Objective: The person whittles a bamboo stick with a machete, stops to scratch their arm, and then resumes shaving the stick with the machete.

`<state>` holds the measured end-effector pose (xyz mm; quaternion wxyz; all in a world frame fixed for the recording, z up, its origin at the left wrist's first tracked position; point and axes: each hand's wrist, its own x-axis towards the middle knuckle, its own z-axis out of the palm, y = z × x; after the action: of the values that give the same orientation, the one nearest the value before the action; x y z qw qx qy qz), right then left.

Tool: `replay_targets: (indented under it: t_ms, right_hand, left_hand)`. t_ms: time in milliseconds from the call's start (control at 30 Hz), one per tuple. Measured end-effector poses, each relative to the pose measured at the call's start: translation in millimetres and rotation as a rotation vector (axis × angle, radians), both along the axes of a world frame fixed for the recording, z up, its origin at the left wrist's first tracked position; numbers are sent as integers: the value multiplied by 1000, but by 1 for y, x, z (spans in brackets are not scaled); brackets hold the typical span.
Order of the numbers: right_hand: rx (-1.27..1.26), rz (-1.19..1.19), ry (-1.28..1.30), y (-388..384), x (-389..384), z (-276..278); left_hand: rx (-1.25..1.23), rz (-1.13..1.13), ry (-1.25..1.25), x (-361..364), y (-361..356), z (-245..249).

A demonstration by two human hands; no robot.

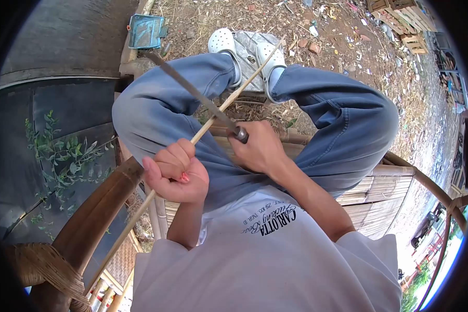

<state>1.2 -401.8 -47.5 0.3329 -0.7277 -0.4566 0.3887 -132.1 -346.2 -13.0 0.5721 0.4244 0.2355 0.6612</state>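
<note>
My left hand (177,171) is closed, palm up, around a long thin bamboo stick (249,81). The stick slants from the lower left, under my forearm's side, up to a tapered end between my shoes. A small bright red spot shows by the curled fingers. My right hand (260,146) grips a long knife (190,87) in front of my lap; its handle is mostly hidden by the fingers, with a metal collar showing. The blade points to the upper left and crosses the stick just beyond my left hand, overlapping it in this view.
I sit on a bamboo seat with thick bamboo armrests (96,216). White clogs (222,41) rest on a grey block. Littered soil spreads ahead. A blue plastic tray (146,31) lies at the upper left, wooden crates (403,18) at the upper right. Dark panels and a leafy plant (62,151) stand left.
</note>
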Motion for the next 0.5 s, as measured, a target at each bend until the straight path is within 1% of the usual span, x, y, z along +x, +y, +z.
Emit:
replay_targets:
  t_ms: [67, 133, 167, 200, 233, 300, 333, 400, 500]
  right_hand:
    - [-5, -7, 10, 3, 4, -6]
    - [-268, -185, -64, 13, 26, -36]
    - [-315, -249, 3, 20, 30, -33]
    - [-314, -253, 3, 20, 29, -29]
    - [-287, -176, 30, 14, 23, -22]
    - [-224, -8, 52, 8, 6, 2]
    - [-222, -8, 53, 9, 10, 0]
    - [-340, -47, -22, 8, 24, -8]
    - [-332, -48, -36, 10, 25, -6]
  left_hand:
    - [-18, 9, -60, -4, 0, 4]
    - [-50, 53, -85, -7, 2, 1]
    - [-99, 139, -89, -7, 2, 0]
    - [-149, 220, -90, -8, 3, 0]
    - [-155, 216, -87, -7, 2, 1]
    - [-75, 127, -167, -8, -4, 6]
    - [-73, 127, -166, -10, 0, 5]
    - [127, -214, -92, -19, 11, 1]
    - [92, -168, -62, -13, 14, -11]
